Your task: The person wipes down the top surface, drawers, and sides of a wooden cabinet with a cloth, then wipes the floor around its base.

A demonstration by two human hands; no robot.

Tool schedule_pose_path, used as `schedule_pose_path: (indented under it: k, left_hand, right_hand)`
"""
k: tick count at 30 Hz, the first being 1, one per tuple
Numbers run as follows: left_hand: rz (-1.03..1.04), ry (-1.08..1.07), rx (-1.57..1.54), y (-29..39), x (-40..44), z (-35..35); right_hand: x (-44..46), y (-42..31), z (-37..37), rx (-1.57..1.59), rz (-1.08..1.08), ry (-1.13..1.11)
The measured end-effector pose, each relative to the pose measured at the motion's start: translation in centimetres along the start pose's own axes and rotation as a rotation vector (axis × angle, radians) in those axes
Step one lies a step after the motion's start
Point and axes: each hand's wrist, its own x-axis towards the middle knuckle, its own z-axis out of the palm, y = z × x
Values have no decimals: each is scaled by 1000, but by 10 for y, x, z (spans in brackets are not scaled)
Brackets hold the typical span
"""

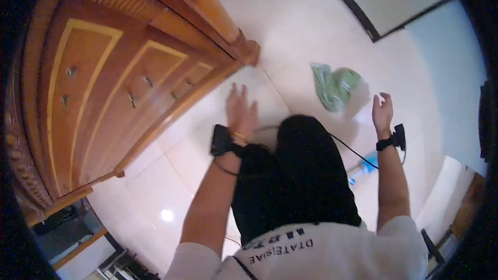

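My left hand [242, 110] is slightly blurred, its fingers apart and holding nothing. It hovers over the pale tiled floor, close to the foot of a wooden drawer cabinet [116, 80]. To the right of my knees, my right hand [383, 114] has its fingers spread and is likewise bare of any object. Nearest to it lies a crumpled green thing [332, 87] on the floor, cloth or plastic bag, I cannot tell which. Beside my right forearm is a blue and clear item [364, 168], perhaps a bottle, partly hidden by my leg and arm.
Metal pulls dot the cabinet's drawers, and its carved corner post [249, 52] meets the floor ahead. Black devices [222, 141] are strapped to both wrists, with a dark cable [346, 146] running across my lap. A dark-edged pale panel [391, 0] stands at the upper right.
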Motion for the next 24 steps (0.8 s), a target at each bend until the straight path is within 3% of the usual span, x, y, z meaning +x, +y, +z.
schedule_pose_path:
  k: [2,4,6,8,14,18,19,21,22,24]
  left_hand:
    - [-7,106,-68,35,-23,-42]
    - [-57,87,-178,55,-47,-87]
    - [-77,146,-174,61,-74,-103]
    - [-160,138,-194,62,-98,-116]
    - [-276,218,-222,42,-122,-120]
    - [-238,349,-196,20,-104,-136]
    - [-156,397,-24,11,-97,-149]
    - [-45,468,17,-12,-74,-175]
    - [-53,469,54,-14,-63,-192]
    - [-46,481,74,-9,-35,-229]
  right_hand:
    - [-21,71,-16,-296,196,230]
    - [-58,126,-15,-459,485,69]
    - [-96,80,-38,-449,660,-225]
    - [-120,72,-26,-503,557,-238]
    - [-139,151,25,41,803,-156]
    - [-121,196,44,385,898,-39]
    - [-108,197,47,464,854,41]
    - [-74,159,41,563,485,226]
    - [-58,107,21,706,303,231]
    - [-2,58,10,397,-183,240]
